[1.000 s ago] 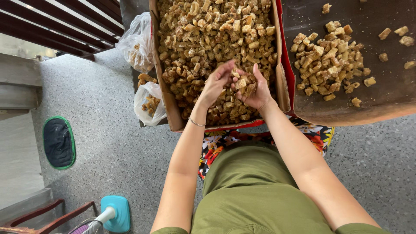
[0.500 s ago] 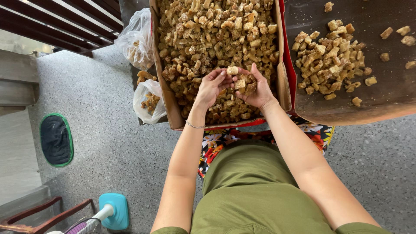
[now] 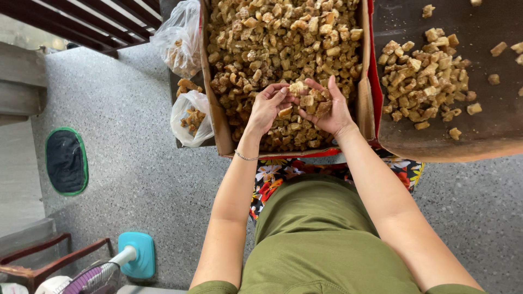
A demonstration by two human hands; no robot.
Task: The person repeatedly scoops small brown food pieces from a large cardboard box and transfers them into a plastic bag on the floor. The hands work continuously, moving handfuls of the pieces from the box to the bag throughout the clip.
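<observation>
Golden-brown chunks, olive-green shirt

A grey speckled floor fills the scene under soft, even light. On the left lies a dark mat with a green edge. At the near left stand a fan on a blue base and part of a brown wooden frame. Dark wooden slats run across the far left, beside a pale concrete step.
</observation>
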